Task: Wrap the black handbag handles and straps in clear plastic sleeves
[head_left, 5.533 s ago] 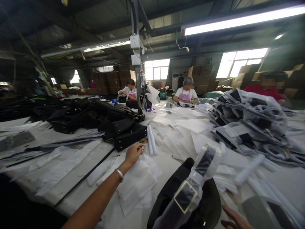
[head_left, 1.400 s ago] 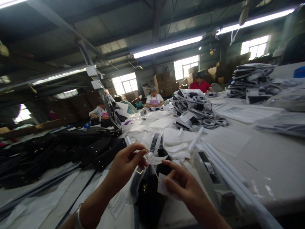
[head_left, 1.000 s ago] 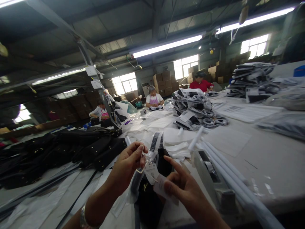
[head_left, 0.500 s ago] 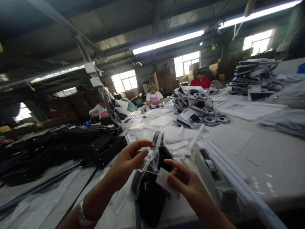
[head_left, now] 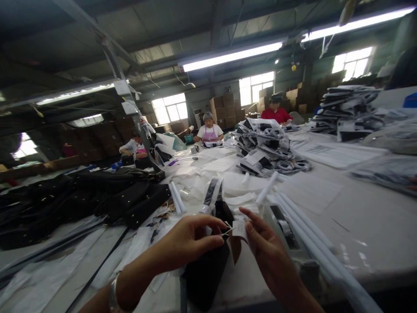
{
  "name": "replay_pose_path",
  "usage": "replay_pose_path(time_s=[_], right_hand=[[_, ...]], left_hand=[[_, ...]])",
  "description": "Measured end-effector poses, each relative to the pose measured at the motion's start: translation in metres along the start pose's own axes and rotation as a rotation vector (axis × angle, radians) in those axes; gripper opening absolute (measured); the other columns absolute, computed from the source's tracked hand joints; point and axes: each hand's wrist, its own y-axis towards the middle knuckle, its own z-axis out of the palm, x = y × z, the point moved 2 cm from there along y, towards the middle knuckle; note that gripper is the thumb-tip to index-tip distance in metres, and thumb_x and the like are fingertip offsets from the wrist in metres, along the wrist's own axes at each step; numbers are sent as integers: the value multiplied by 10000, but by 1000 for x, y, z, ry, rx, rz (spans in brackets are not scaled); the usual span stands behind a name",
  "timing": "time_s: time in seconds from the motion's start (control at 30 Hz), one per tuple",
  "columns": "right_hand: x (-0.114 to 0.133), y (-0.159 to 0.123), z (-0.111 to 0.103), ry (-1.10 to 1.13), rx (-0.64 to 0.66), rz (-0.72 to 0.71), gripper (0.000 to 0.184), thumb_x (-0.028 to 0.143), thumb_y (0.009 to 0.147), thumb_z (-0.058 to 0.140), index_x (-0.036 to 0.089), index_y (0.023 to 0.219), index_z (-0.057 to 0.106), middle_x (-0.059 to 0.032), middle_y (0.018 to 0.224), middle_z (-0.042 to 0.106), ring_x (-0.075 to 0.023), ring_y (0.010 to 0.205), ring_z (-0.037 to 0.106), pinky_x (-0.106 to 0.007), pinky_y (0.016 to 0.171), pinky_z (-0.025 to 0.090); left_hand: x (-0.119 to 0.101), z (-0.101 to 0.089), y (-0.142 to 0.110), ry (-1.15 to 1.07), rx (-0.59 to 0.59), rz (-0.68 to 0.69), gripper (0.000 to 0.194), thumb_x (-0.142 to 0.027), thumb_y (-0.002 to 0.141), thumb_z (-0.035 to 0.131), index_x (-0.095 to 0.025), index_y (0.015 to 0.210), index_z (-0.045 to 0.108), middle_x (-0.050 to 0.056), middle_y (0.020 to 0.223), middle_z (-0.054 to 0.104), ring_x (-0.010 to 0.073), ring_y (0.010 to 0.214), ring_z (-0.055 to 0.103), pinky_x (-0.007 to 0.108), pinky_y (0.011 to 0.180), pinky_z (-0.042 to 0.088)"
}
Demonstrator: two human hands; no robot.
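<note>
My left hand [head_left: 195, 237] pinches the pale string [head_left: 228, 229] of a tag between thumb and fingertips. In my right hand [head_left: 263, 237] is the white paper tag [head_left: 239, 229], gripped by its right edge, with a brown tag [head_left: 235, 248] hanging just under it. Both hands are above a black bag [head_left: 206, 274] that stands at the front of the table. Clear plastic and white wrapping cover the bag's strap [head_left: 213, 191], which rises behind my fingers. My left hand hides part of the bag's upper side.
A tape dispenser [head_left: 286, 230] and long white tubes [head_left: 312, 234] lie to the right. Several black bags [head_left: 130, 200] are heaped at left. Wrapped goods [head_left: 263, 139] are piled farther back, with another stack [head_left: 348, 108] beyond. Co-workers, including one in a pink apron [head_left: 209, 134], sit across the table.
My left hand has moved right and down, closing on the string, which was a wide loop before. My right hand has shifted slightly right with the tag.
</note>
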Motion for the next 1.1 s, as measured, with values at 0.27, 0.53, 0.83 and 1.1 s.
replay_pose_path(time_s=[0.27, 0.53, 0.83, 1.1], right_hand=[[3, -3, -7, -148, -23, -51, 433, 388, 823, 762, 254, 1225, 674, -4, 825, 662, -148, 754, 607, -230, 683, 488], [5, -5, -4, 3, -6, -68, 377, 377, 801, 777, 266, 1155, 712, -13, 855, 680, -152, 749, 611, -252, 724, 511], [0, -5, -4, 138, 15, 9, 420, 315, 745, 833, 275, 1143, 702, 14, 718, 639, -116, 628, 584, -215, 612, 493], [1, -6, -1, 19, -30, -20, 472, 349, 724, 834, 261, 1164, 689, -21, 871, 704, -175, 730, 653, -257, 653, 511]], left_hand=[[1, 6, 9, 155, -120, 141, 204, -362, 863, 669, -212, 877, 806, 23, 809, 691, 143, 729, 617, 223, 655, 430], [-1, 17, 8, -56, -189, 119, 214, -358, 888, 639, -195, 1004, 714, 29, 842, 701, 150, 735, 639, 229, 656, 482], [-18, 27, 15, 16, -179, 255, 311, -368, 735, 819, -273, 1025, 759, 0, 938, 659, 112, 702, 562, 207, 614, 447], [-16, 39, 15, 157, -258, 489, 101, -237, 838, 727, -251, 921, 782, 27, 1006, 697, 108, 736, 644, 198, 677, 501]])
